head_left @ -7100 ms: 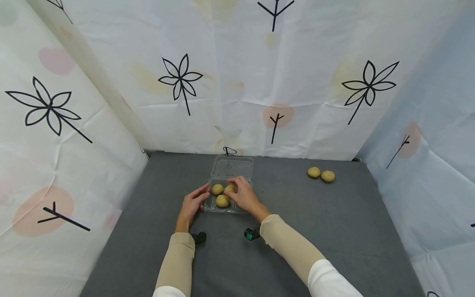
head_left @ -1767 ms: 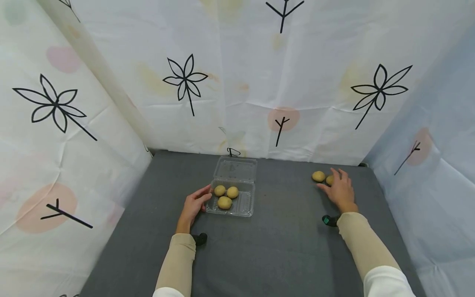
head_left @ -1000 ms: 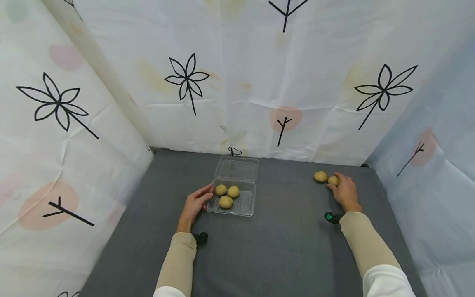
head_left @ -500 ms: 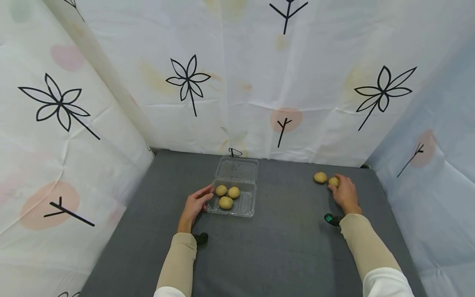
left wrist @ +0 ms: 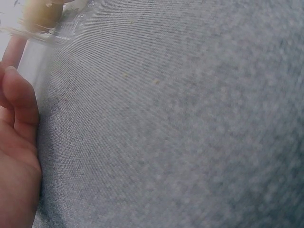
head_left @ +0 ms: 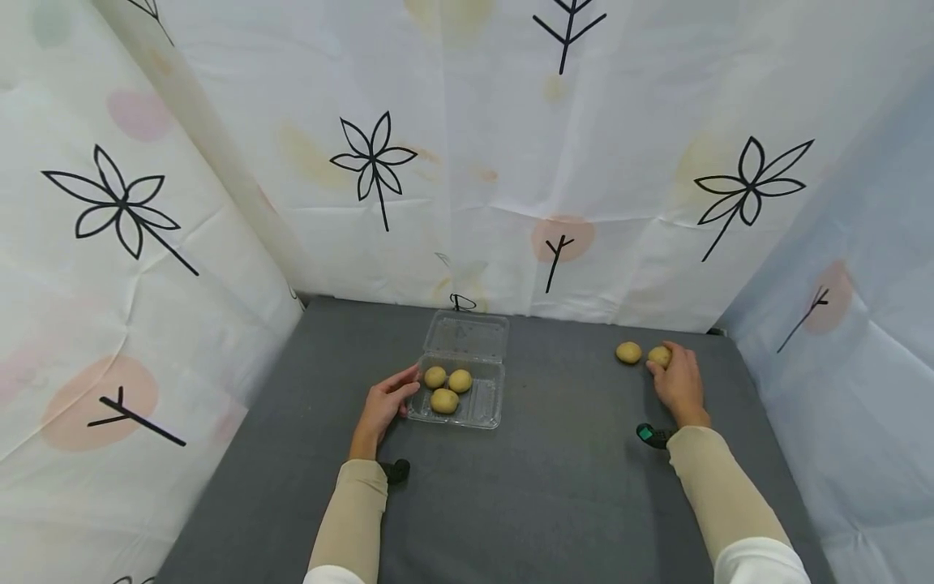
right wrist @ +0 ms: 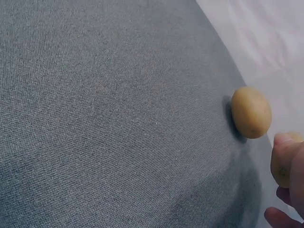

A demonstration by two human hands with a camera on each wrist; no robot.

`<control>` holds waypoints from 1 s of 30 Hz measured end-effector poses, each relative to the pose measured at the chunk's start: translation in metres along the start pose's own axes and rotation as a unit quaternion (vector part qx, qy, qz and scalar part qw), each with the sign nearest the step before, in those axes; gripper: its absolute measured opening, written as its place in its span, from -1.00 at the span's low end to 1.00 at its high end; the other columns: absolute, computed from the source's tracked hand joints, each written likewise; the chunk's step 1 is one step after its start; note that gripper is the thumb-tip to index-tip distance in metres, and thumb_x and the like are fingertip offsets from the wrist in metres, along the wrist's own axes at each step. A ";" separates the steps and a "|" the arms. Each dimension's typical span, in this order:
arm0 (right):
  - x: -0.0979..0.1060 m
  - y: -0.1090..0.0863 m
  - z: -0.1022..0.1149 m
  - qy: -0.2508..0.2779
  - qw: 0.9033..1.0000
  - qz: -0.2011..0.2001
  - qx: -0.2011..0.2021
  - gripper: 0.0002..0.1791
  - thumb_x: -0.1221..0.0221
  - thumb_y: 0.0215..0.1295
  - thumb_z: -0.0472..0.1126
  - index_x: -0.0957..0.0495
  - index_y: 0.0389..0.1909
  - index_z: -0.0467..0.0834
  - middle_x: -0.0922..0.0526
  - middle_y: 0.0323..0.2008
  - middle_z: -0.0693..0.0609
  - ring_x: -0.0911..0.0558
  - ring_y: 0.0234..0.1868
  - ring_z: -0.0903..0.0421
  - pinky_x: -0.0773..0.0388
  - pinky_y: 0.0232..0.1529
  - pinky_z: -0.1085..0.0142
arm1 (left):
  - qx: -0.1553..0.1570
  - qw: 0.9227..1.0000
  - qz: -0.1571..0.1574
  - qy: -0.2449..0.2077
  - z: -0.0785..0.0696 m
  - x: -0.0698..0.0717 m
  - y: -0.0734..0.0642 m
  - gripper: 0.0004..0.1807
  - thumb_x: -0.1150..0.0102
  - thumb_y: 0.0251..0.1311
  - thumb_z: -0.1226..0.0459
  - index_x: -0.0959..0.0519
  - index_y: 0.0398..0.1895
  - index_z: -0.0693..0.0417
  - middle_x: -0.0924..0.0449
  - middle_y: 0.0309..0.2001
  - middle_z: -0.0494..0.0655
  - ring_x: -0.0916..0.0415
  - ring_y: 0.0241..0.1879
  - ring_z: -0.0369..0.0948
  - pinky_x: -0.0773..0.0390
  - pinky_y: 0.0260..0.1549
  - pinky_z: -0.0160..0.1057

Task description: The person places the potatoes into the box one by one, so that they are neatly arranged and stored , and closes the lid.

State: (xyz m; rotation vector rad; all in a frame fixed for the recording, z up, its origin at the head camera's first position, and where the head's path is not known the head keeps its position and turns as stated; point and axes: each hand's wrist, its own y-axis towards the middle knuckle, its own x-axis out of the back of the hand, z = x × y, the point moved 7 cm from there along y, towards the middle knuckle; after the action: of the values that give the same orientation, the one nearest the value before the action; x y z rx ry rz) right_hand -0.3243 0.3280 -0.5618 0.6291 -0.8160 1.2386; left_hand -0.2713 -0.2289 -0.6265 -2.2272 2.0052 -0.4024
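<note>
Grey cloth-covered table (head_left: 554,478): open clear container (head_left: 485,399), 1 loose potato (head_left: 628,352).

Three potatoes (head_left: 444,401) in container (head_left: 485,402); two other potatoes (head_left: 628,353) well right.

The counter (head_left: 540,495) has a dark grey fabric top, with white cloth (head_left: 627,105) hanging behind it and down both sides. Kinda creased, printed with black line flowers (head_left: 373,159), twigs (head_left: 558,252), peachy blobs (head_left: 76,389) and a pink blob (head_left: 140,114) upper left.
</note>
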 end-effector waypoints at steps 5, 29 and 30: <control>0.001 -0.001 0.003 0.009 1.000 -0.016 -0.004 -0.35 -0.09 0.55 -0.19 -0.15 0.51 -0.36 -0.24 0.35 -0.49 -0.33 0.32 -0.42 -0.27 0.34 -0.27 | -0.001 1.000 -0.001 0.003 0.002 0.000 -0.001 -0.52 -0.38 0.29 0.12 -0.62 0.29 -0.25 -0.63 0.28 -0.04 -0.32 -0.61 -0.33 -0.47 -0.50 -0.39; 0.002 -0.017 0.043 0.061 0.994 -0.062 0.070 -0.37 -0.18 0.50 -0.22 -0.27 0.49 -0.29 -0.27 0.31 -0.42 -0.39 0.25 -0.40 -0.33 0.26 -0.28 | -0.014 1.000 0.003 -0.002 0.003 -0.002 -0.001 -0.51 -0.37 0.29 0.11 -0.61 0.30 -0.26 -0.63 0.29 -0.04 -0.33 -0.60 -0.33 -0.47 -0.50 -0.39; 0.001 -0.018 0.045 0.062 0.993 -0.063 0.074 -0.37 -0.18 0.49 -0.22 -0.27 0.49 -0.29 -0.28 0.31 -0.42 -0.39 0.25 -0.39 -0.33 0.26 -0.28 | -0.015 1.000 0.004 -0.002 0.003 -0.002 -0.001 -0.51 -0.37 0.29 0.11 -0.61 0.30 -0.26 -0.63 0.29 -0.04 -0.33 -0.60 -0.33 -0.47 -0.50 -0.39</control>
State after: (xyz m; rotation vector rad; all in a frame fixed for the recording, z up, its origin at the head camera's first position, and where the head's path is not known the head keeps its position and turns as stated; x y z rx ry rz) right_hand -0.3156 0.2893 -0.5348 0.7039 -0.5759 1.2172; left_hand -0.2693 -0.2269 -0.6291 -2.2357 2.0309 -0.3680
